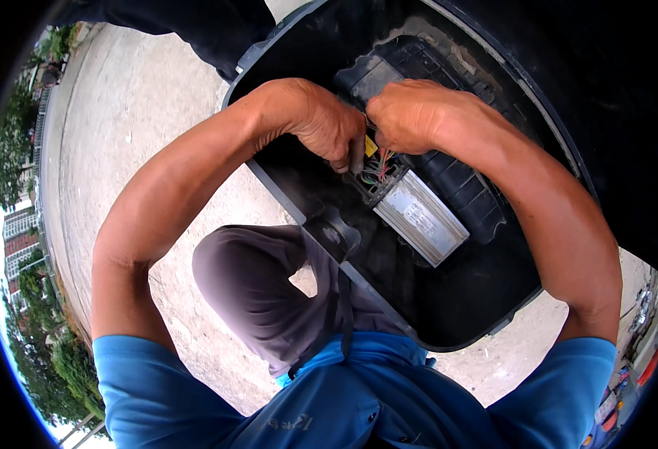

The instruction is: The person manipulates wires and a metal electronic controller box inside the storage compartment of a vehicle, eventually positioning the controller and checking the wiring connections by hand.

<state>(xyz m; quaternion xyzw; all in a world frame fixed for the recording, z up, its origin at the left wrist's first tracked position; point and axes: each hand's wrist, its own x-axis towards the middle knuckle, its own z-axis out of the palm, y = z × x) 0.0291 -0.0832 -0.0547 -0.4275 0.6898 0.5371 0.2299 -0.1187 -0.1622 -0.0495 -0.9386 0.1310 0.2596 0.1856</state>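
Observation:
A silver finned metal controller box (421, 217) lies in a large black plastic tray (493, 288). Thin coloured wires (381, 166) come out of its upper left end, with a yellow tag (371, 146) beside them. My left hand (327, 133) bends down next to the wires, its fingers drawn together just left of the tag. Close against it, my right hand (411, 116) is curled above the wires with its knuckles up. Both sets of fingertips are partly hidden, so what they grip between them cannot be made out.
Inside the tray, a ribbed black panel (448, 172) lies under and beyond the controller. The tray's raised rim (280, 198) runs past my bent knee (246, 284). Pale concrete ground (149, 112) stretches left; dark fabric (194, 30) shows at the top.

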